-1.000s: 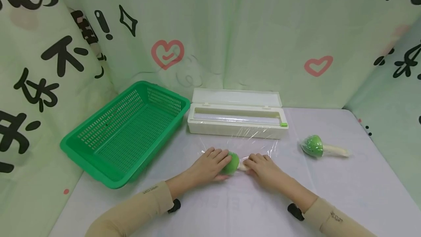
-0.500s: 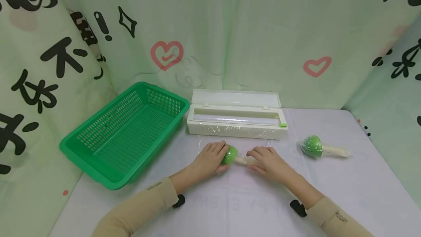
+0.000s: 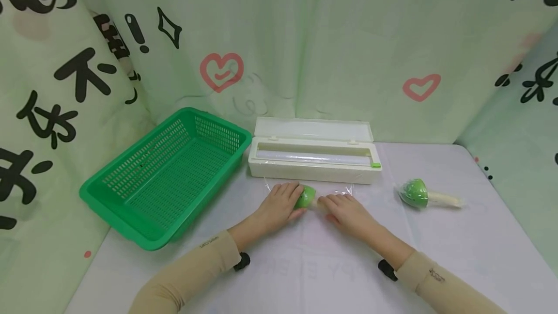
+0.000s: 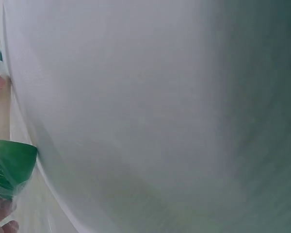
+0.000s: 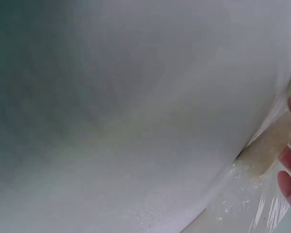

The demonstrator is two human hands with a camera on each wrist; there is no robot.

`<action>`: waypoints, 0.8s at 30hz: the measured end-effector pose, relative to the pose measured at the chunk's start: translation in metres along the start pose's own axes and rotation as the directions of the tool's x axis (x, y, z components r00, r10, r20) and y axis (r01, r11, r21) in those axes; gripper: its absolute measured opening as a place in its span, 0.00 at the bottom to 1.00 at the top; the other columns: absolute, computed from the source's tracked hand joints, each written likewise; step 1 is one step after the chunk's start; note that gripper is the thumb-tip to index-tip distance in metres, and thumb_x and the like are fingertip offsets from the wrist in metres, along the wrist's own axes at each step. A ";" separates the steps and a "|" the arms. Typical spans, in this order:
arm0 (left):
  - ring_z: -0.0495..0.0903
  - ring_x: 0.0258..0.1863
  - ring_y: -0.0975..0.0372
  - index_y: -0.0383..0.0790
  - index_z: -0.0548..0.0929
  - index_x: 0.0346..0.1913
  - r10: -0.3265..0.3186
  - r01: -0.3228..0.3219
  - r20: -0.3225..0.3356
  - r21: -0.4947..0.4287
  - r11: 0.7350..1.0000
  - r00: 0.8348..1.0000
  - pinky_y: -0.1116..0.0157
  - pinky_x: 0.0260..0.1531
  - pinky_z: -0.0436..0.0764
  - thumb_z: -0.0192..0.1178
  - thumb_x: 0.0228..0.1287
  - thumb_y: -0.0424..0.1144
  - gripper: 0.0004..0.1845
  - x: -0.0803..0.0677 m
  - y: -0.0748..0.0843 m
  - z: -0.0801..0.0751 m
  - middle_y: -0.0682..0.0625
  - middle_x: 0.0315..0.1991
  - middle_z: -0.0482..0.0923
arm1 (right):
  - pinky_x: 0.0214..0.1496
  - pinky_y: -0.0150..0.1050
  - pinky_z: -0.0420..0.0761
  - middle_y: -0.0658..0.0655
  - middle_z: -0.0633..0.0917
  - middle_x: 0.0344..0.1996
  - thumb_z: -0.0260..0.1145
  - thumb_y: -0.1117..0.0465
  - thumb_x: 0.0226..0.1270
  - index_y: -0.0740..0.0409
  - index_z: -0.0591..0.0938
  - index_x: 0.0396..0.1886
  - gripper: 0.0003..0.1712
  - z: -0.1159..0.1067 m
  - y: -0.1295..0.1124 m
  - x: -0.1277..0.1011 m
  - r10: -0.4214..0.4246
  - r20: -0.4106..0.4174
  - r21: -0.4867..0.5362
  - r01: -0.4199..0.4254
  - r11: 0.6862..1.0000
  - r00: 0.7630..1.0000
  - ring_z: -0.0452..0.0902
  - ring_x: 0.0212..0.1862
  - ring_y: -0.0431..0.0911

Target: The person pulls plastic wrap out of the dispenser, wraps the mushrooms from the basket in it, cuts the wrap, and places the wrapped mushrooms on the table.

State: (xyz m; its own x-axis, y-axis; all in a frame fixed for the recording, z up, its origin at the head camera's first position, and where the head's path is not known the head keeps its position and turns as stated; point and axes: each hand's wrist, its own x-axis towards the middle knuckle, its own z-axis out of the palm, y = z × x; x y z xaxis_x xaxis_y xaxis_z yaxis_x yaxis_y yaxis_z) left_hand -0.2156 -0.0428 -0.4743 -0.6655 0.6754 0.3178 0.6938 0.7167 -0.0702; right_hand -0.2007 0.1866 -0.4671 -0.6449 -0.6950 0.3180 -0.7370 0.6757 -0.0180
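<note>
We see the toy mushroom [image 3: 306, 197] lying crosswise on the worktop [image 3: 436, 256] just before the dispenser box [image 3: 314, 166], left hand [image 3: 279, 203] cupping its green cap, right hand [image 3: 346, 212] pressing its stem, film-covered.

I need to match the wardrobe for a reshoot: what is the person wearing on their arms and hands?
Both arms wear long beige sleeves, each with small dark lettering near the cuff. A black device is strapped under each wrist. The left hand and right hand are bare, with no gloves.
</note>
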 end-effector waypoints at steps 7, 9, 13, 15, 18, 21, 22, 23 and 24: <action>0.62 0.60 0.58 0.43 0.65 0.63 0.007 -0.012 0.063 0.088 0.996 0.998 0.57 0.58 0.61 0.49 0.63 0.58 0.31 0.002 -0.007 -0.003 0.50 0.61 0.63 | 0.41 0.45 0.76 0.56 0.82 0.37 0.72 0.68 0.45 0.60 0.77 0.45 0.23 0.001 0.005 0.005 0.041 0.016 0.020 -0.042 0.999 0.999 0.79 0.40 0.51; 0.62 0.60 0.59 0.45 0.65 0.64 0.026 -0.034 0.070 0.114 0.993 0.997 0.57 0.58 0.61 0.48 0.64 0.58 0.30 0.002 -0.009 -0.003 0.51 0.61 0.64 | 0.41 0.46 0.76 0.56 0.83 0.37 0.71 0.69 0.46 0.60 0.78 0.45 0.22 0.001 0.006 0.006 0.051 0.027 0.035 -0.052 0.998 0.998 0.79 0.40 0.51; 0.64 0.60 0.60 0.48 0.65 0.64 0.076 -0.088 0.077 0.168 0.982 0.994 0.56 0.58 0.62 0.47 0.65 0.57 0.28 0.002 -0.016 -0.003 0.52 0.61 0.65 | 0.43 0.47 0.76 0.58 0.82 0.40 0.69 0.69 0.49 0.61 0.77 0.46 0.21 0.000 0.009 0.008 0.071 0.072 0.078 -0.076 0.994 0.995 0.79 0.42 0.52; 0.64 0.61 0.60 0.50 0.64 0.65 0.094 -0.109 0.087 0.197 0.974 0.992 0.56 0.58 0.62 0.46 0.65 0.57 0.28 0.003 -0.020 -0.001 0.53 0.62 0.65 | 0.45 0.48 0.76 0.59 0.82 0.41 0.68 0.69 0.51 0.62 0.77 0.47 0.21 -0.001 0.010 0.010 0.081 0.099 0.099 -0.091 0.991 0.992 0.78 0.44 0.53; 0.63 0.61 0.61 0.50 0.63 0.66 0.104 -0.123 0.098 0.222 0.967 0.990 0.57 0.59 0.61 0.46 0.65 0.58 0.29 0.006 -0.024 0.001 0.54 0.63 0.64 | 0.46 0.49 0.75 0.60 0.81 0.43 0.66 0.69 0.54 0.62 0.76 0.49 0.21 -0.002 0.012 0.011 0.094 0.134 0.120 -0.110 0.987 0.987 0.78 0.45 0.54; 0.63 0.62 0.60 0.49 0.62 0.67 0.098 -0.117 0.105 0.201 0.973 0.990 0.57 0.59 0.61 0.46 0.66 0.57 0.30 0.008 -0.026 0.004 0.53 0.64 0.63 | 0.46 0.50 0.75 0.61 0.81 0.43 0.65 0.68 0.56 0.63 0.75 0.51 0.21 -0.001 0.014 0.011 0.103 0.149 0.124 -0.122 0.985 0.983 0.77 0.45 0.55; 0.62 0.62 0.59 0.48 0.61 0.67 0.093 -0.112 0.108 0.192 0.975 0.990 0.56 0.59 0.61 0.46 0.66 0.56 0.30 0.009 -0.026 0.004 0.52 0.65 0.63 | 0.45 0.50 0.75 0.61 0.81 0.43 0.64 0.68 0.57 0.63 0.75 0.51 0.21 -0.001 0.015 0.011 0.106 0.151 0.123 -0.125 0.984 0.983 0.77 0.45 0.55; 0.62 0.62 0.59 0.48 0.61 0.67 0.088 -0.107 0.110 0.180 0.978 0.990 0.56 0.59 0.61 0.46 0.66 0.56 0.30 0.010 -0.026 0.005 0.52 0.65 0.62 | 0.45 0.50 0.75 0.61 0.81 0.42 0.64 0.68 0.57 0.64 0.74 0.51 0.21 0.000 0.015 0.011 0.109 0.150 0.121 -0.127 0.984 0.983 0.77 0.45 0.55; 0.62 0.62 0.58 0.47 0.60 0.67 0.083 -0.101 0.114 0.168 0.981 0.990 0.55 0.59 0.61 0.46 0.66 0.55 0.30 0.011 -0.026 0.006 0.51 0.65 0.62 | 0.45 0.50 0.75 0.62 0.81 0.42 0.64 0.68 0.57 0.64 0.74 0.52 0.21 0.000 0.016 0.011 0.111 0.150 0.119 -0.130 0.984 0.982 0.77 0.45 0.55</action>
State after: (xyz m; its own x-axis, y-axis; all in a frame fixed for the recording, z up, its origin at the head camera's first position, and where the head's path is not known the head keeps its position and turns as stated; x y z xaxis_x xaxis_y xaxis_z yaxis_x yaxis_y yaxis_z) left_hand -0.2429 -0.0532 -0.4747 -0.6329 0.7476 0.2013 0.7014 0.6638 -0.2598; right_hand -0.2197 0.1893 -0.4641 -0.7459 -0.6445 0.1681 -0.6660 0.7259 -0.1717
